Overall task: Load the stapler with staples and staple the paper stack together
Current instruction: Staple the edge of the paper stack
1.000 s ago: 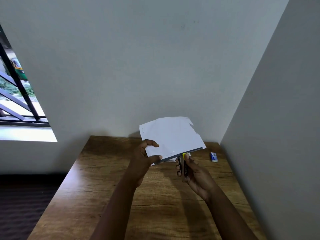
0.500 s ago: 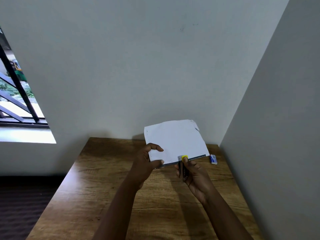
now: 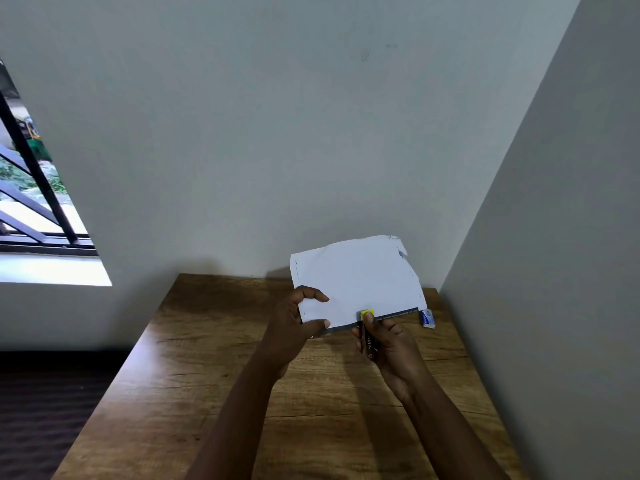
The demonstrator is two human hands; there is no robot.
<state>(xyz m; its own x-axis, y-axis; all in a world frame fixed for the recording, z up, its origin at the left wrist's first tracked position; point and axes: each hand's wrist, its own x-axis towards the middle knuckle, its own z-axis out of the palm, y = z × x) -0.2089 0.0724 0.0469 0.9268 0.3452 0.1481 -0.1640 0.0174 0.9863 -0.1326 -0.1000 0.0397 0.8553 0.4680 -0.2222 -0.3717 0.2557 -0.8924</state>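
Head view: your left hand (image 3: 294, 327) pinches the white paper stack (image 3: 356, 278); your right hand (image 3: 388, 344) clamps the dark yellow-tipped stapler (image 3: 367, 332) on its near edge.

paper stack (image 3: 353, 278) flatter, shifted rt | stapler (image 3: 367, 336) now on its near edge

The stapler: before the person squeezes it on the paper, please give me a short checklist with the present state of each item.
1. Paper stack held off the wooden table by the left hand: ok.
2. Stapler gripped in the right hand: ok.
3. Stapler's yellow tip set over the near edge of the stack: ok.
4. Sheets aligned: not ok, the far corner is ragged.
5. Staples loaded: cannot tell.
6. Left fingers clear of the stapler: ok.
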